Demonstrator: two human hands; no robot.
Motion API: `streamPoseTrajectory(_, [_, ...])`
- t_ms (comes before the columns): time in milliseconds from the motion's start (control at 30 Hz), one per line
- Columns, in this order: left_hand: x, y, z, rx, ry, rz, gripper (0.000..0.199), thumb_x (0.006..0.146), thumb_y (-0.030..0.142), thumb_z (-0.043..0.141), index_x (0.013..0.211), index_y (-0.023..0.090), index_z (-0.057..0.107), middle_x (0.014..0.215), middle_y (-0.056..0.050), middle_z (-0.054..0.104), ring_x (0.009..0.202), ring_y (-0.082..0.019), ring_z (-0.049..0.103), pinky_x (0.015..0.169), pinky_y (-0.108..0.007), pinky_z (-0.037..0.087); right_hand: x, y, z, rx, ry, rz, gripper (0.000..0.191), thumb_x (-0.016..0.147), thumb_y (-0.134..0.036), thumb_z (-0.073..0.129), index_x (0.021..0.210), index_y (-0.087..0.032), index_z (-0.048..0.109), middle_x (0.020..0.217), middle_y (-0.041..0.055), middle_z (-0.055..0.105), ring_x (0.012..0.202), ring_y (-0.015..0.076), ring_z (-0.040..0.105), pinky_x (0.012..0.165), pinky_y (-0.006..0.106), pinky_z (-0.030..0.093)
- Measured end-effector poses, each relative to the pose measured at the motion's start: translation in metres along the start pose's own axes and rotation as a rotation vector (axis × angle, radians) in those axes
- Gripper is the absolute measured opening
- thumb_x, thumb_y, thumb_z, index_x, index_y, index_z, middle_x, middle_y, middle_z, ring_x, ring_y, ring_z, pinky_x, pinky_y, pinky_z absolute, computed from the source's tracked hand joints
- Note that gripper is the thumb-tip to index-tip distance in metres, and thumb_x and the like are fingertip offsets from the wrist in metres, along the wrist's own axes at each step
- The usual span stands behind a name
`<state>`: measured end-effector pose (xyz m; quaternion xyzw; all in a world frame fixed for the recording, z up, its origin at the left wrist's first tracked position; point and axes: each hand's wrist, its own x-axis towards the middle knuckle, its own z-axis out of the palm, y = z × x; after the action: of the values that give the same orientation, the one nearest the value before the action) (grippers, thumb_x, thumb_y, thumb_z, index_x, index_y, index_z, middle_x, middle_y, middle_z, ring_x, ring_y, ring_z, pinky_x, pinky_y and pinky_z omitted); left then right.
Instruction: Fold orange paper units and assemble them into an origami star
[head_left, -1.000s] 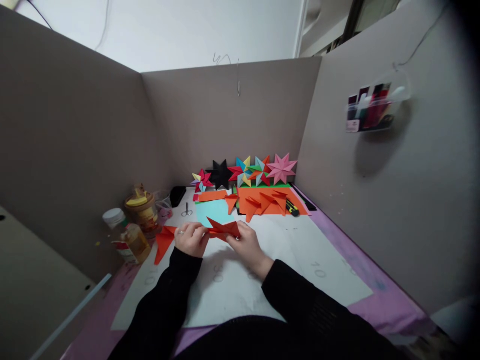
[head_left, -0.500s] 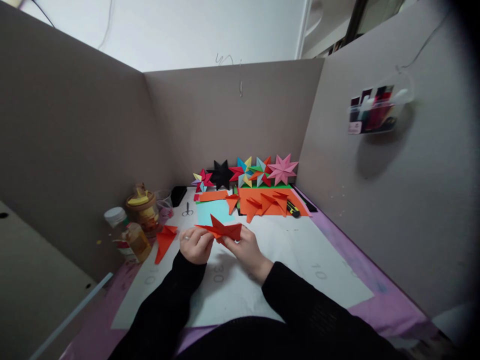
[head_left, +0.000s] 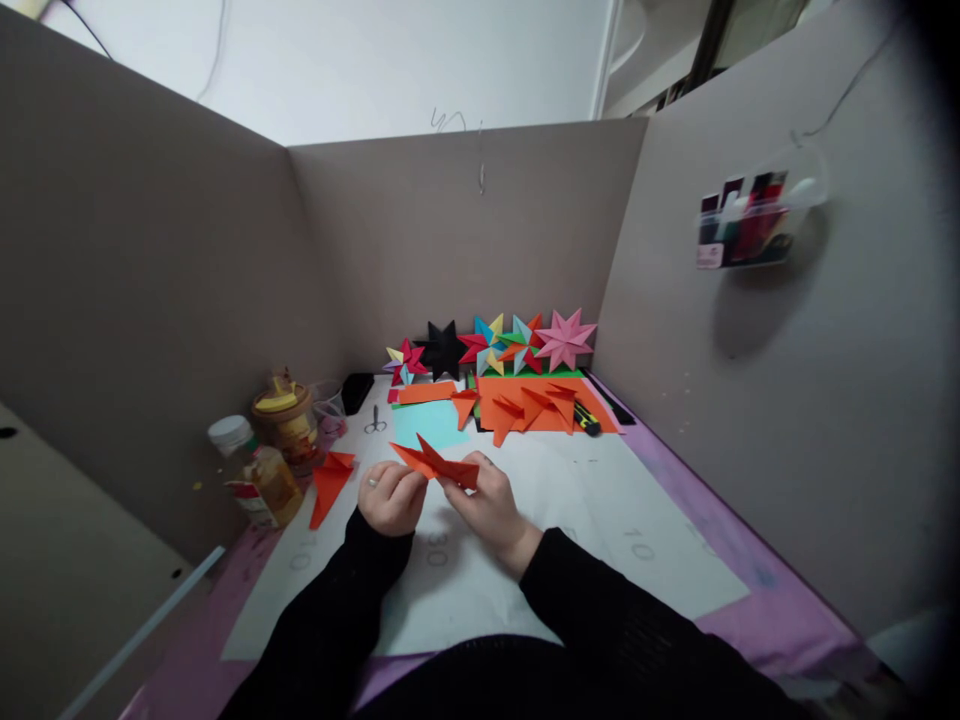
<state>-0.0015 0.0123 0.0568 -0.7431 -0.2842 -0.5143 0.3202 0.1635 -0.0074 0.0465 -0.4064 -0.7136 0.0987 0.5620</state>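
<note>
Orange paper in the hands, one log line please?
left hand: gripping | right hand: gripping | folded orange paper: held above white sheet

Some fingers of the right hand [head_left: 491,503] are hidden behind the folded orange paper [head_left: 454,472]. Black sleeves [head_left: 319,612] run off the bottom edge; bottle label [head_left: 250,501] print too small to read, wall holder [head_left: 810,186] contents blurred.

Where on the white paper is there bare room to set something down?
The white paper has bare room between the black right sleeve and the purple cloth, and between that sleeve and the black left sleeve. The back is crowded with folded orange paper pieces and colourful paper stars.
</note>
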Motion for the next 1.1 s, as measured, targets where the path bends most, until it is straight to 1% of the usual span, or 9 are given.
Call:
streamPoseTrajectory(167, [-0.003, -0.004, 0.0, 0.009, -0.031, 0.007, 0.013, 0.069, 0.013, 0.066, 0.078, 0.022, 0.063, 0.069, -0.003, 0.065, 0.066, -0.016, 0.057, 0.065, -0.029, 0.045, 0.001, 0.001, -0.001, 0.003, -0.002, 0.031, 0.009, 0.081, -0.028, 0.058, 0.084, -0.023, 0.064, 0.075, 0.0033, 0.058, 0.071, 0.0173, 0.055, 0.068, 0.029, 0.047])
streamPoseTrajectory(233, [-0.002, -0.004, -0.001, 0.003, -0.017, 0.031, 0.015, 0.069, 0.012, 0.067, 0.079, 0.022, 0.064, 0.07, -0.002, 0.066, 0.067, -0.016, 0.057, 0.066, -0.028, 0.045, 0.001, 0.002, -0.001, 0.004, 0.0, 0.04, 0.009, 0.081, -0.028, 0.058, 0.086, -0.023, 0.065, 0.076, 0.0034, 0.058, 0.071, 0.0172, 0.055, 0.068, 0.029, 0.047])
streamPoseTrajectory(367, [0.001, -0.001, -0.003, -0.017, 0.023, 0.062, 0.016, 0.067, 0.01, 0.068, 0.077, 0.022, 0.065, 0.068, -0.002, 0.067, 0.067, -0.015, 0.057, 0.064, -0.028, 0.045, 0.001, 0.003, -0.001, -0.003, 0.003, 0.039, 0.01, 0.08, -0.028, 0.059, 0.086, -0.023, 0.065, 0.076, 0.0033, 0.059, 0.07, 0.0169, 0.055, 0.067, 0.028, 0.046])
streamPoseTrajectory(567, [0.002, 0.002, -0.001, -0.01, 0.024, 0.112, 0.023, 0.069, 0.008, 0.065, 0.086, 0.023, 0.066, 0.073, -0.002, 0.069, 0.071, -0.015, 0.059, 0.068, -0.028, 0.043, 0.001, 0.004, 0.001, -0.042, 0.017, -0.001, 0.008, 0.081, -0.024, 0.057, 0.084, -0.02, 0.064, 0.072, 0.0019, 0.055, 0.068, 0.0151, 0.053, 0.066, 0.026, 0.045])
streamPoseTrajectory(667, [0.002, 0.003, 0.0, 0.007, 0.014, 0.098, 0.024, 0.07, 0.009, 0.065, 0.088, 0.025, 0.067, 0.075, -0.002, 0.069, 0.073, -0.015, 0.059, 0.071, -0.028, 0.042, 0.001, 0.005, 0.002, -0.087, 0.032, -0.012, 0.009, 0.08, -0.022, 0.056, 0.085, -0.019, 0.064, 0.071, 0.0016, 0.054, 0.068, 0.0148, 0.053, 0.065, 0.025, 0.044])
streamPoseTrajectory(767, [0.002, 0.003, 0.001, 0.028, 0.006, 0.07, 0.022, 0.07, 0.01, 0.066, 0.085, 0.025, 0.068, 0.077, -0.002, 0.069, 0.075, -0.015, 0.059, 0.072, -0.029, 0.041, 0.001, 0.006, 0.003, -0.114, 0.039, -0.029, 0.01, 0.08, -0.02, 0.055, 0.085, -0.02, 0.063, 0.072, 0.0021, 0.055, 0.068, 0.0151, 0.053, 0.066, 0.025, 0.043])
streamPoseTrajectory(867, [0.003, 0.004, 0.001, 0.059, 0.009, 0.073, 0.02, 0.07, 0.011, 0.066, 0.083, 0.027, 0.069, 0.079, -0.002, 0.069, 0.075, -0.015, 0.058, 0.073, -0.029, 0.039, 0.001, 0.006, 0.003, -0.12, 0.038, -0.035, 0.011, 0.081, -0.019, 0.054, 0.086, -0.02, 0.063, 0.073, 0.0023, 0.056, 0.068, 0.0152, 0.053, 0.065, 0.025, 0.043])
streamPoseTrajectory(967, [0.003, 0.009, 0.001, 0.128, -0.016, 0.106, 0.022, 0.072, 0.013, 0.066, 0.086, 0.029, 0.069, 0.083, -0.001, 0.07, 0.076, -0.015, 0.058, 0.074, -0.029, 0.036, 0.003, 0.005, 0.003, -0.146, 0.042, -0.015, 0.01, 0.081, -0.018, 0.052, 0.083, -0.02, 0.062, 0.071, 0.0019, 0.055, 0.068, 0.015, 0.052, 0.065, 0.024, 0.042])
streamPoseTrajectory(1100, [0.002, 0.02, 0.003, 0.253, -0.104, 0.142, 0.022, 0.075, 0.017, 0.063, 0.095, 0.026, 0.068, 0.098, -0.003, 0.07, 0.082, -0.016, 0.058, 0.074, -0.031, 0.032, 0.005, 0.008, 0.005, -0.225, 0.043, 0.039, 0.01, 0.08, -0.017, 0.051, 0.073, -0.018, 0.059, 0.068, 0.0012, 0.052, 0.067, 0.014, 0.051, 0.064, 0.023, 0.04])
